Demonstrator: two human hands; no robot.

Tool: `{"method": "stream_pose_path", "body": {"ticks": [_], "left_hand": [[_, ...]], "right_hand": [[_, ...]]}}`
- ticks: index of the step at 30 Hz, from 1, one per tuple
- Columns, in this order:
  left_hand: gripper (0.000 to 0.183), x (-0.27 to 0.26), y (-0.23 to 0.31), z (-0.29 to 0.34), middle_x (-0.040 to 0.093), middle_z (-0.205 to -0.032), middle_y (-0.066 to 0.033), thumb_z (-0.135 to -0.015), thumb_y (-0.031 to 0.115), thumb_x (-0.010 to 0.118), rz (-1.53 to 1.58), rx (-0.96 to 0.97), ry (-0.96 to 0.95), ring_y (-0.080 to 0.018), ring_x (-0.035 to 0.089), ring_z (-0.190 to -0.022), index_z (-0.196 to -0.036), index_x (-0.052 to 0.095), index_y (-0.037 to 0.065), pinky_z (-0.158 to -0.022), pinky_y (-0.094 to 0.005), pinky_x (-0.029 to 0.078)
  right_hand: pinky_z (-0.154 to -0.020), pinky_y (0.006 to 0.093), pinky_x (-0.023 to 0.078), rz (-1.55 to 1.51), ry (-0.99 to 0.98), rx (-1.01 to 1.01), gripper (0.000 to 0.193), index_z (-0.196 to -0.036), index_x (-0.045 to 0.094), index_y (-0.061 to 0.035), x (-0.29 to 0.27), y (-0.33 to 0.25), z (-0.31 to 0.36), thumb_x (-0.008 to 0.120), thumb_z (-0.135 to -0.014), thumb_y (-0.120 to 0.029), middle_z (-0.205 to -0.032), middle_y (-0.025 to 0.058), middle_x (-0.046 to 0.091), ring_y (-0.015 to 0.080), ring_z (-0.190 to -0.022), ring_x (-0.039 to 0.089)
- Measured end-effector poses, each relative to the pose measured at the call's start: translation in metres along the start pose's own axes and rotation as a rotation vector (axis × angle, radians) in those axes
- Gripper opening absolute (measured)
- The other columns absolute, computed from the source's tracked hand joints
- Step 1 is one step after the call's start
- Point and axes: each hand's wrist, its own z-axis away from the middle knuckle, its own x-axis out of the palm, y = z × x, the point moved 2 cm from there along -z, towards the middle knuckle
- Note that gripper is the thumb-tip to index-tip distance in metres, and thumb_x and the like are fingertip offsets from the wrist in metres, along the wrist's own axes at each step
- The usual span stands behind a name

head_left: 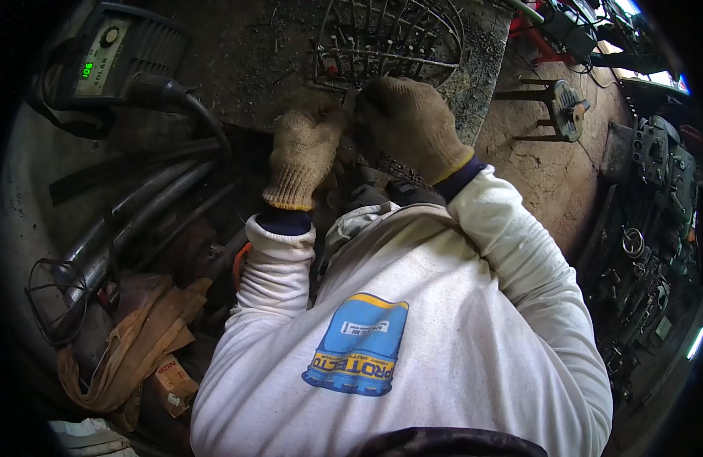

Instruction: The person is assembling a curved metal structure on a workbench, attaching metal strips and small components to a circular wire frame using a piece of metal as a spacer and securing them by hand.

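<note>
Both my hands wear brownish knit work gloves and meet at the near edge of a dark, grit-strewn worktable. My left hand is closed, with its fingertips turned toward the right hand. Close beside it, my right hand has its fingers curled inward. A narrow grey sliver shows between the two hands, but the fingers and shadow hide what they grip. Just beyond them lies a rounded metal wire grid with crossing bars and many short dark pieces along it.
A welding machine with a lit green display stands at the left, its thick cable curving down. Below are metal pipes and a brown cloth. A small stool stands right; dark metal parts crowd the far right.
</note>
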Motion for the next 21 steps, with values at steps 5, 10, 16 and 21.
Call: {"method": "stream_pose_path", "body": {"ticks": [5, 10, 16, 21], "left_hand": [[0.016, -0.005, -0.009, 0.003, 0.073, -0.079, -0.0101, -0.099, 0.019, 0.066, 0.007, 0.046, 0.067, -0.0143, 0.067, -0.056, -0.105, 0.073, 0.005, -0.047, -0.0314, 0.052], [0.015, 0.002, -0.006, 0.012, 0.072, -0.081, -0.0090, -0.098, 0.012, 0.068, 0.144, -0.048, -0.058, -0.0151, 0.069, -0.059, -0.110, 0.070, 0.003, -0.049, -0.0313, 0.053], [0.019, 0.017, 0.000, 0.009, 0.071, -0.081, -0.0104, -0.099, 0.013, 0.067, 0.080, 0.012, -0.091, -0.0154, 0.069, -0.057, -0.111, 0.068, -0.002, -0.048, -0.0311, 0.053], [0.021, 0.016, 0.002, 0.003, 0.072, -0.082, -0.0115, -0.099, 0.015, 0.065, 0.010, -0.017, -0.078, -0.0166, 0.069, -0.057, -0.111, 0.070, -0.001, -0.048, -0.0323, 0.054]], "right_hand": [[-0.084, 0.0478, 0.060, -0.175, -0.086, 0.100, 0.029, -0.107, 0.076, -0.0062, -0.023, 0.004, 0.023, 0.062, -0.098, -0.030, -0.102, 0.0196, 0.076, 0.0394, -0.096, 0.074], [-0.085, 0.0457, 0.059, -0.241, 0.092, 0.269, 0.030, -0.111, 0.077, -0.0074, -0.024, 0.030, 0.043, 0.068, -0.097, -0.033, -0.105, 0.0180, 0.077, 0.0380, -0.098, 0.075], [-0.084, 0.0466, 0.059, -0.246, 0.173, 0.219, 0.029, -0.109, 0.077, -0.0073, -0.022, 0.033, 0.046, 0.067, -0.097, -0.032, -0.101, 0.0183, 0.077, 0.0388, -0.096, 0.075], [-0.084, 0.0469, 0.059, -0.233, 0.168, 0.168, 0.027, -0.108, 0.077, -0.0067, -0.023, 0.029, 0.041, 0.067, -0.096, -0.029, -0.100, 0.0187, 0.077, 0.0389, -0.096, 0.074]]}}
